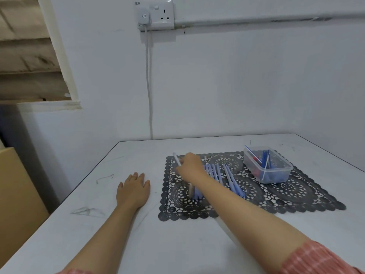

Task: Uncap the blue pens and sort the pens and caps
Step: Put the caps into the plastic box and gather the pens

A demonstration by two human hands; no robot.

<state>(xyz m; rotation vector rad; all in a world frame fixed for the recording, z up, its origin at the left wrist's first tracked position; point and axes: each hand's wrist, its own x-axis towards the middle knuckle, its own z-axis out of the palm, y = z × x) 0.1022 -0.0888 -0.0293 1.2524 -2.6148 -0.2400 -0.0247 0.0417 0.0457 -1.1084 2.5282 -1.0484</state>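
Observation:
My right hand [190, 166] reaches across the black lace mat [296, 191] and grips a pale pen [176, 158] that sticks up and to the left from its fingers. Several blue pens [227, 176] lie side by side on the mat just right of that hand, partly hidden by my forearm. More pen ends [194, 191] show under my wrist. A clear plastic tub [266, 165] at the mat's far right holds blue and red pens and caps. My left hand [133, 189] rests flat on the white table, left of the mat, holding nothing.
The white table [177, 244] meets the wall at the back. A wall socket [158, 14] with a plugged adapter and a hanging cable [149, 86] is above. A brown cardboard box [17, 194] stands at the table's left edge.

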